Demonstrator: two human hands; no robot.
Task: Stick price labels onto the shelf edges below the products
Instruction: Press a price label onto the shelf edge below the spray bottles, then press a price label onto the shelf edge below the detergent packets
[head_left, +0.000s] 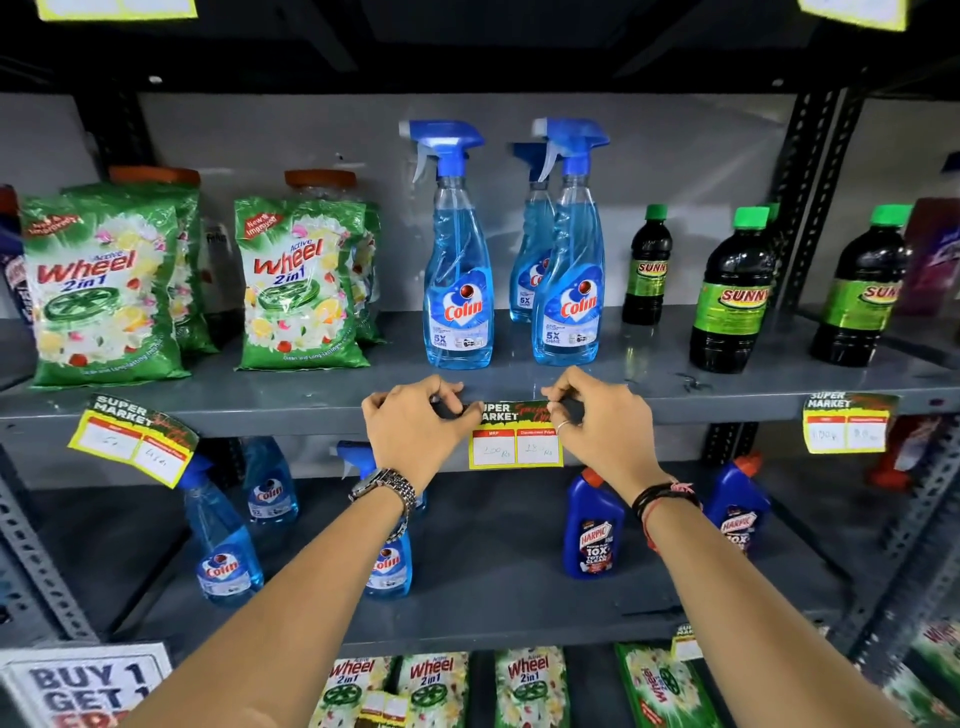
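A yellow-bordered price label (515, 439) with a dark "SUPER MARKET" header lies against the grey shelf edge (291, 410), below two blue Colin spray bottles (458, 270). My left hand (415, 426) pinches the label's top left corner. My right hand (597, 415) pinches its top right corner. Both hands press the header onto the edge. The label hangs straight, with two white price boxes showing.
Another label (132, 439) hangs tilted under the Wheel detergent packs (104, 286). A third label (847, 422) sits under the Sunny bottles (730, 296). The lower shelf holds more Colin bottles (223, 540) and Harpic bottles (592, 525). A "BUY 1 GET 1" sign (83, 686) stands at bottom left.
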